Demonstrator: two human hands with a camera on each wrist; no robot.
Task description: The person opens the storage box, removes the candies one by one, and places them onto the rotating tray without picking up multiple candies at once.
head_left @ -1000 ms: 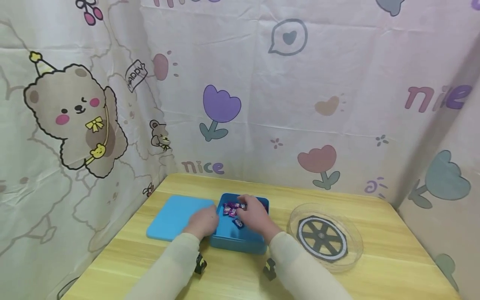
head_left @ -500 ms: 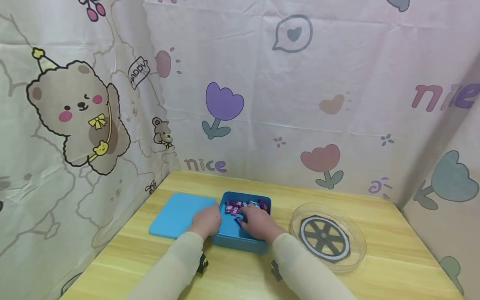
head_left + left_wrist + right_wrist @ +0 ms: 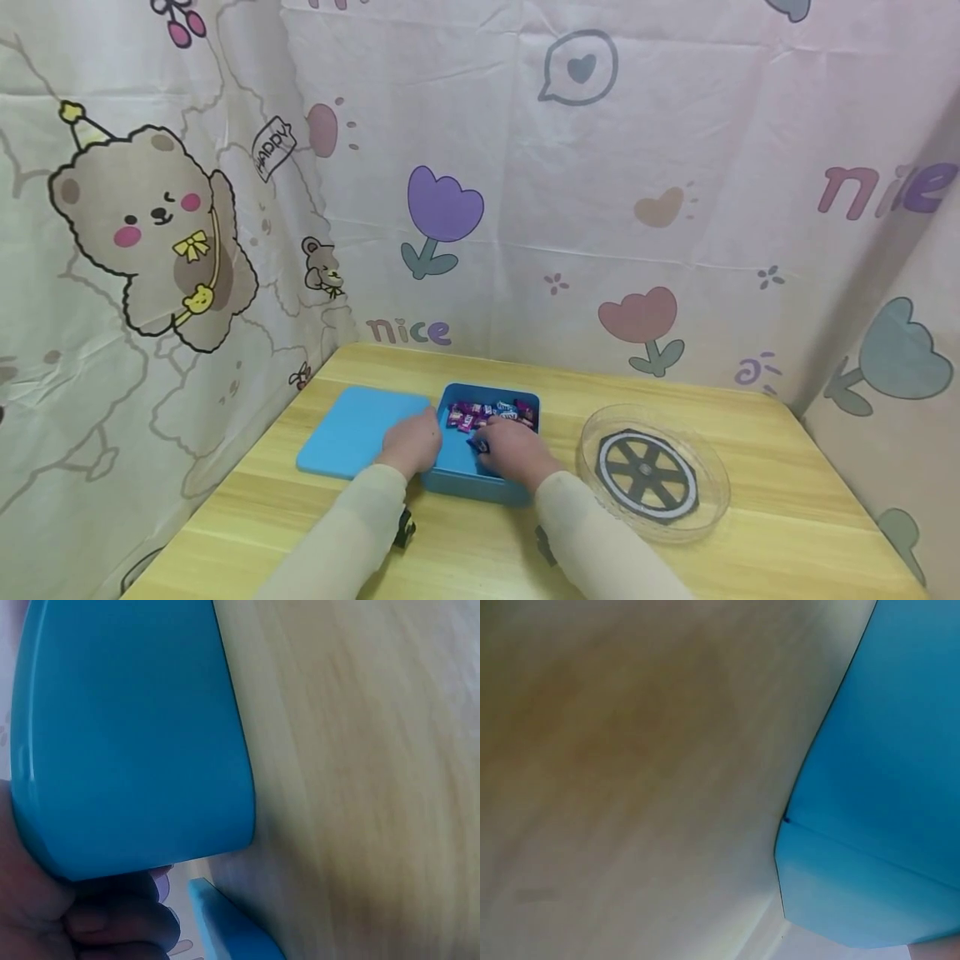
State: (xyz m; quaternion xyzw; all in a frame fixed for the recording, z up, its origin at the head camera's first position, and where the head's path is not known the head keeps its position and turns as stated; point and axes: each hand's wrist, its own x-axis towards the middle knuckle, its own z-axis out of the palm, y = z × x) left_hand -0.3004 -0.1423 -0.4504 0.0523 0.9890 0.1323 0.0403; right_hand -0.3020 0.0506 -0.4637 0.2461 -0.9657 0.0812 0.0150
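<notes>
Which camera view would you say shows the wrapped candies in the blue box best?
The head view: the wrapped candies lie piled at the far end of the blue box, beyond the right hand. Both wrist views show only blue plastic and tabletop, no candies.

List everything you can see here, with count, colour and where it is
Box: one, blue, open, middle of the table.
Lid: one, blue, flat on the table just left of the box.
Wrapped sweets: a small heap, purple and pink, at the box's far end.
Dish: one, clear, with a dark wheel pattern, right of the box.
Table: one, light wood.
Curtain: pale, with cartoon prints, behind and beside the table.
Left hand: on the box's left wall.
Right hand: inside the box, pinching a dark sweet.
</notes>
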